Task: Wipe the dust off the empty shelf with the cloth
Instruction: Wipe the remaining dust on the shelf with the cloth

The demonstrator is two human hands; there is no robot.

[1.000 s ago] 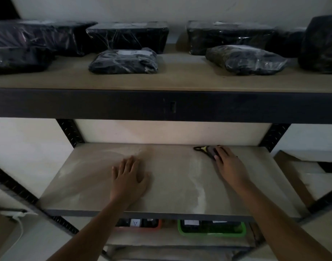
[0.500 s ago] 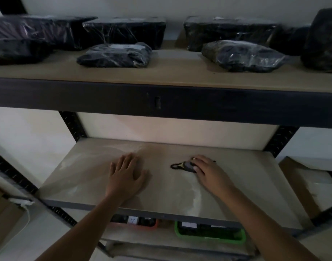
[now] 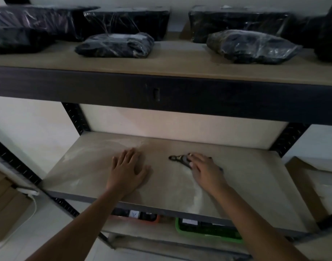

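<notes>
The empty shelf (image 3: 246, 178) is a pale board streaked with dust, the middle tier of a dark metal rack. A small dark cloth (image 3: 181, 159) with a yellowish patch lies near its centre. My right hand (image 3: 204, 170) presses flat on the cloth with straight fingers, covering most of it. My left hand (image 3: 127, 171) rests flat on the board, fingers spread, just left of the cloth and apart from it.
The upper shelf (image 3: 180, 59) carries several black plastic-wrapped packages (image 3: 114, 45). Its dark front beam (image 3: 199, 97) hangs low over the work area. Below sit a green bin (image 3: 208, 230) and an orange bin (image 3: 148, 218). Cardboard boxes (image 3: 308, 187) stand at right; a white cable (image 3: 29, 210) at left.
My right hand has slid the cloth leftward across the shelf, from the back right toward the centre. The left hand has stayed in place.
</notes>
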